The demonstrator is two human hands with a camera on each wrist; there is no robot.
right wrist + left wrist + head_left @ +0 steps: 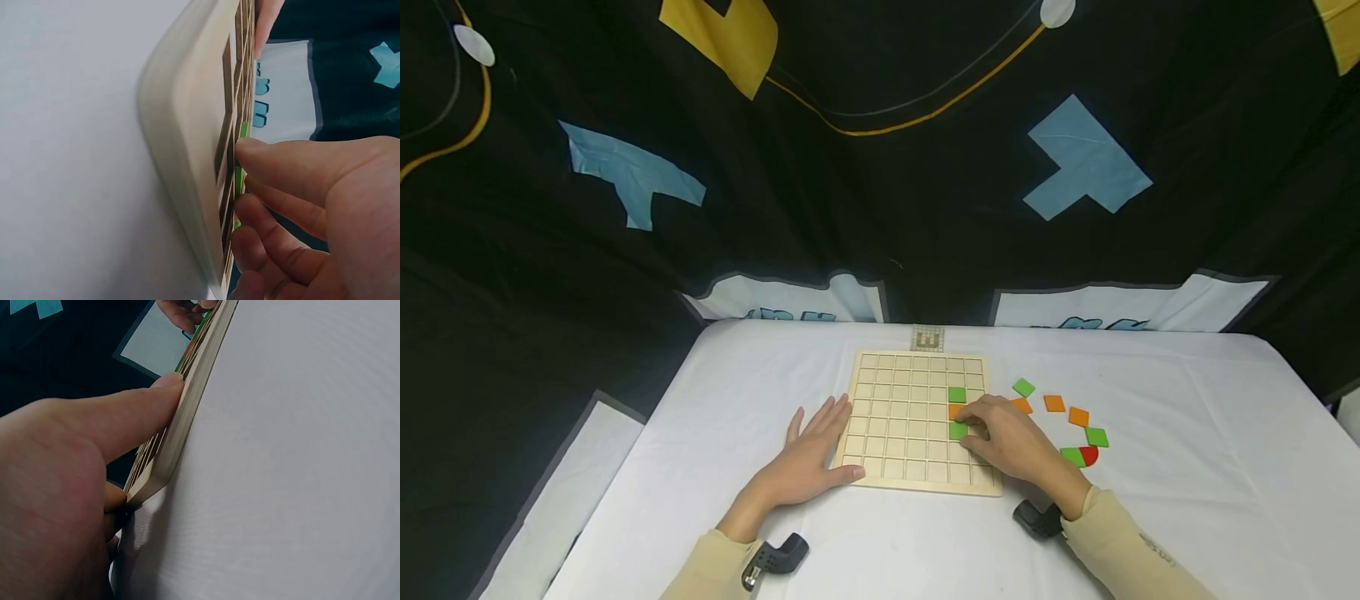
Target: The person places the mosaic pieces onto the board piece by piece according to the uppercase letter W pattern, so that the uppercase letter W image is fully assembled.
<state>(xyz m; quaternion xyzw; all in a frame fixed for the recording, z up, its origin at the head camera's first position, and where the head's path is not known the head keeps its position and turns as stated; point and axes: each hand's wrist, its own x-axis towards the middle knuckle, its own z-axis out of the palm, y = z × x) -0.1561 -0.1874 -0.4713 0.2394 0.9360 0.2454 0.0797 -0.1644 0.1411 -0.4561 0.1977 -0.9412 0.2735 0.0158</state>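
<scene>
Right hand (1009, 435) is over the wooden grid board (897, 427), thumb and fingers pinching the lower green tile (956, 430) by its edges. That tile is on the board's right part, directly below the orange tile (954, 412) and in line with the upper green tile (957, 394). Can't tell if it's fully seated; fingers cover part of it. Left hand (808, 458) lies flat at the board's left edge, fingers spread, thumb on the near left corner.

Step in hand looks like seating the tile in its cell. To do it well: square the tile to the raised grid lines first, then let it drop and press its middle down, not one corner, so it doesn't tip. Fingertips are right by the orange tile, so a sideways push could nudge it; release straight up. Left-hand bracing seems right; light pressure is enough to stop the board sliding on the cloth-covered counter (760, 358).

Loose pieces sit right of the board: an orange tile (1054, 403), a green tile (1097, 437), a red piece (1090, 455) and others. Forearm should clear them.
</scene>
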